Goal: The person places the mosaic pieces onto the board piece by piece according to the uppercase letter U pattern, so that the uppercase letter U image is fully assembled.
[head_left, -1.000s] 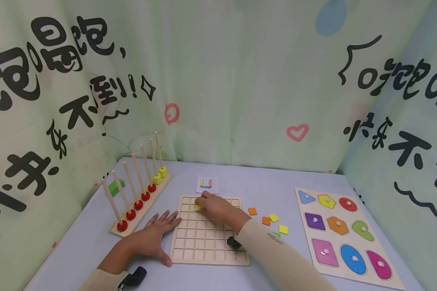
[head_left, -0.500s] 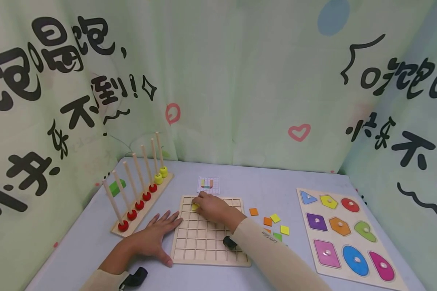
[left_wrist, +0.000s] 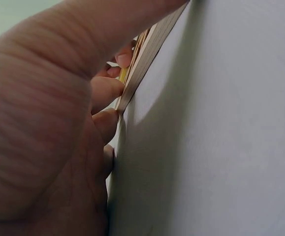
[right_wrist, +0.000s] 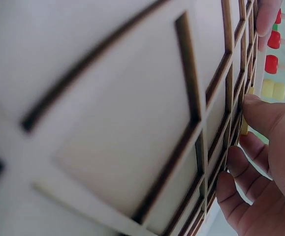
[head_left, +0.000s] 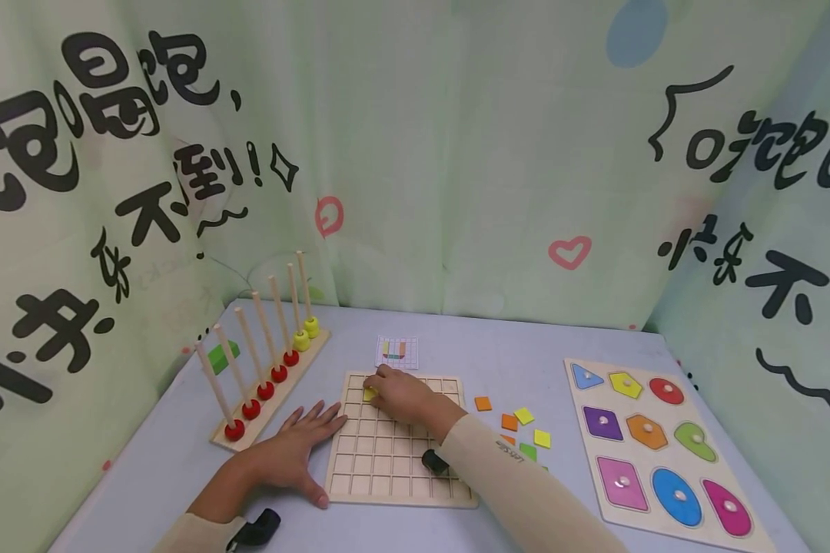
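Note:
A wooden grid board point(head_left: 370, 465) lies on the table in the head view. Over its upper left cells, my right hand point(head_left: 408, 395) pinches a small yellow square tile point(head_left: 370, 394). The right wrist view shows the thumb and fingers at that tile point(right_wrist: 245, 124), close against the grid's raised lines. My left hand point(head_left: 287, 453) rests on the table with fingers spread, fingertips and thumb at the board's left edge. In the left wrist view, its fingers touch the side of the board point(left_wrist: 144, 64). Part of the grid is hidden under the right hand and forearm.
A small pattern card point(head_left: 397, 352) lies behind the board. Loose orange, green and yellow tiles point(head_left: 523, 415) lie to its right. Farther right is a shape puzzle board point(head_left: 612, 442). A peg stand point(head_left: 277, 399) with red and yellow beads and a green block point(head_left: 223, 355) stand left.
My right hand has shifted slightly left with the yellow tile over the upper left cells, then stays nearly still. The left hand keeps its place at the board's edge.

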The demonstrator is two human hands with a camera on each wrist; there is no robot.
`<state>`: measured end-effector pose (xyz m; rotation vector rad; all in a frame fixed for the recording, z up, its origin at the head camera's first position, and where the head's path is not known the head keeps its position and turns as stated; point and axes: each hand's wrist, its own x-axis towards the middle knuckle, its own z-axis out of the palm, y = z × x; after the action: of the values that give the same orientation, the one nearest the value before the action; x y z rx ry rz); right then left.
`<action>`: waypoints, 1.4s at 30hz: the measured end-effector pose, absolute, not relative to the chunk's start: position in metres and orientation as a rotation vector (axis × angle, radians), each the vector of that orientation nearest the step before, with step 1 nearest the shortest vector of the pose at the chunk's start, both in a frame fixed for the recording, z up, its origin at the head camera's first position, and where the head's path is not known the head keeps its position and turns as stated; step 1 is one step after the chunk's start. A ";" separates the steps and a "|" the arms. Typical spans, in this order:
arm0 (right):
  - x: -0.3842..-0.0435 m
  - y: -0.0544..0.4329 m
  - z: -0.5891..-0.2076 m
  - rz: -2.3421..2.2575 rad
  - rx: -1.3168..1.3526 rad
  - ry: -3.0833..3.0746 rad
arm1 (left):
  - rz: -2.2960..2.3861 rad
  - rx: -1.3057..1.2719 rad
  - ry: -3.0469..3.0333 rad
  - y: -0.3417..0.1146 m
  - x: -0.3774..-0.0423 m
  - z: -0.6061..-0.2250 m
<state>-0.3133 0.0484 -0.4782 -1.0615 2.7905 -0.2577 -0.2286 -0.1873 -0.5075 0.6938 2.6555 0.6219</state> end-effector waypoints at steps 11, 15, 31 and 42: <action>-0.310 0.050 -0.474 -0.225 -1.042 2.804 | 0.630 0.704 2.655 -0.184 -0.228 -0.506; -0.309 0.051 -0.473 -0.214 -1.039 2.814 | 0.632 0.701 2.652 -0.183 -0.230 -0.507; -0.302 0.075 -0.471 -0.224 -0.956 2.814 | 0.649 0.734 2.642 -0.181 -0.229 -0.507; -0.297 0.109 -0.462 -0.228 -0.950 2.871 | 0.688 0.688 2.638 -0.184 -0.225 -0.504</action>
<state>-0.2971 0.1093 -0.4623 -0.9497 2.8714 -0.2280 -0.2253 -0.1841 -0.5043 0.6883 2.6377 0.6879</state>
